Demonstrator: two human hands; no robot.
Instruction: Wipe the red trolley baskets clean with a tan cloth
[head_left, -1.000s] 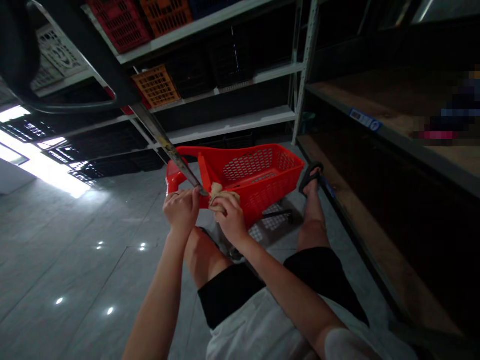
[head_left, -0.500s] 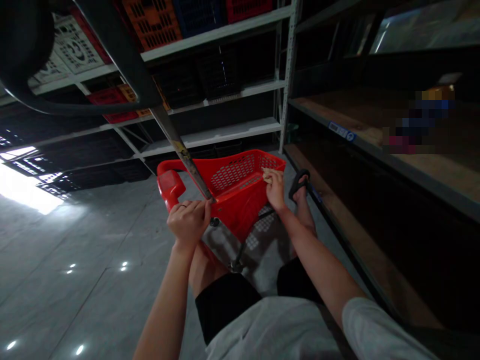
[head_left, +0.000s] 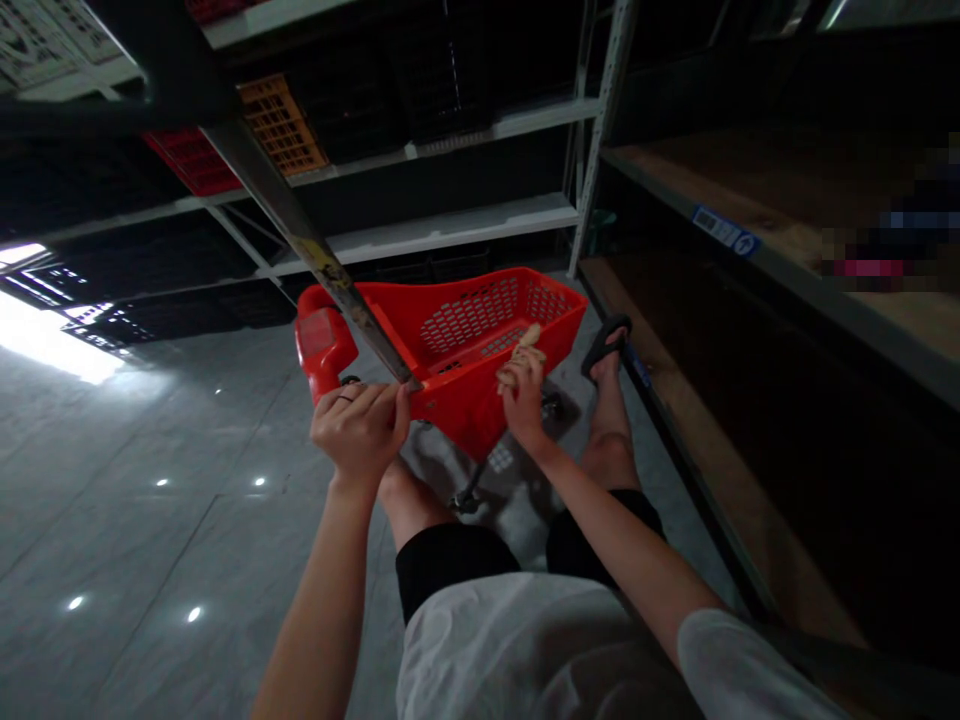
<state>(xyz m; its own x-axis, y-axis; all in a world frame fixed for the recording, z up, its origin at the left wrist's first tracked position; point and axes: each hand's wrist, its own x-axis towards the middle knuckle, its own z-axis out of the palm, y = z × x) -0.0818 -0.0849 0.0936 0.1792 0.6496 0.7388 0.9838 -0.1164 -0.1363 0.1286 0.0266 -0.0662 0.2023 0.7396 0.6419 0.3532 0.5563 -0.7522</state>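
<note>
A red plastic shopping cart (head_left: 465, 410) with a perforated basket stands on the floor in front of me. My left hand (head_left: 360, 425) is closed around its red frame at the near left corner, beside the foot of a metal pole (head_left: 330, 270). My right hand (head_left: 525, 395) is closed on a crumpled beige cloth (head_left: 529, 338) at the upper edge of the basket's near side. The cloth is partly hidden by my fingers. To the left of the pole, a red handle part (head_left: 322, 340) of the cart sticks out.
White metal shelving (head_left: 465, 225) with dark crates, a red crate (head_left: 191, 160) and an orange crate (head_left: 281, 120) stands behind the cart. A wooden shelf (head_left: 795, 240) runs along my right. My sandalled foot (head_left: 607, 345) is beside the cart. Grey floor (head_left: 187, 480) lies at left.
My right hand has moved left with the cloth, from near the basket's far right corner along its near side. My left hand keeps its hold. The camera view has shifted slightly.
</note>
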